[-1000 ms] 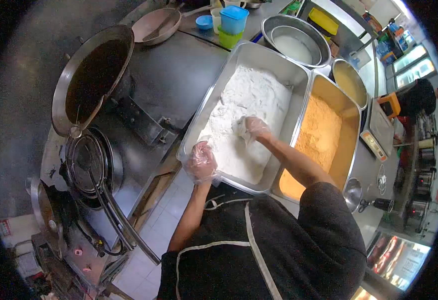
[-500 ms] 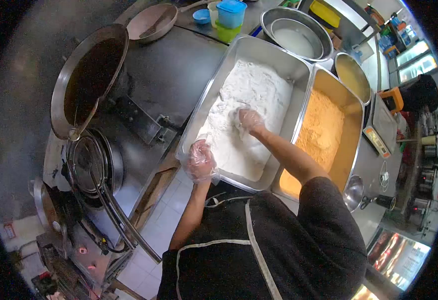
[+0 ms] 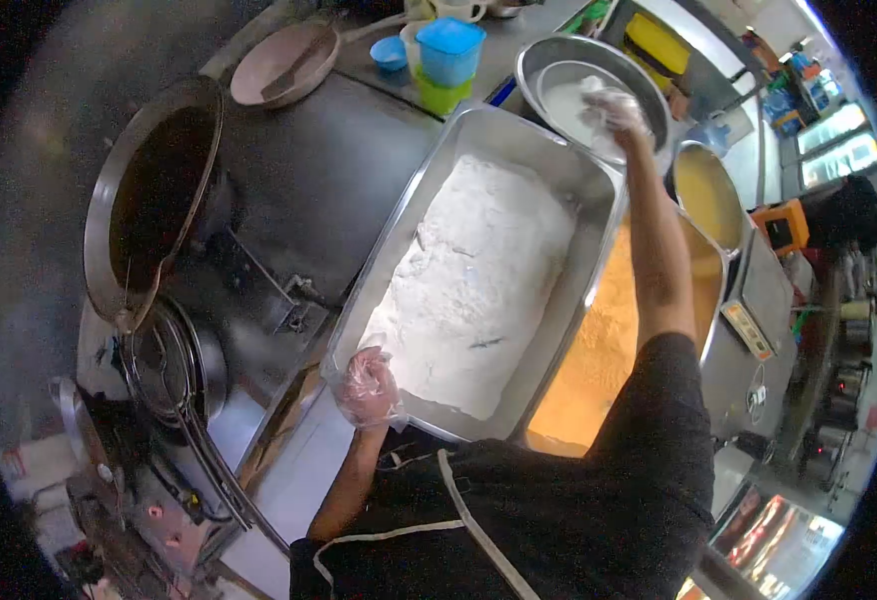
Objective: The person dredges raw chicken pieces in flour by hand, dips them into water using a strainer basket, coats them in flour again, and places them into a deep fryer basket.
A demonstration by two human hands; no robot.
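A deep metal tray of white flour lies in front of me, with a dark streak in the flour near its front. My left hand, in a clear plastic glove, is closed over the near left corner of this tray. Up at the back right, my right hand is over a wide metal bowl with a smaller round vessel of whitish content inside. White coats its gloved fingers; blur hides whether they hold anything. Under my right forearm, a second tray holds orange crumbs.
On the left stands a large wok of dark oil, with round metal strainers below it. A shallow pan and blue-lidded tub sit at the back. Right are a bowl of yellow liquid and a scale.
My right hand has left the flour and moved up and right to the metal bowl. My left hand stays at the tray's corner. The view has shifted slightly.
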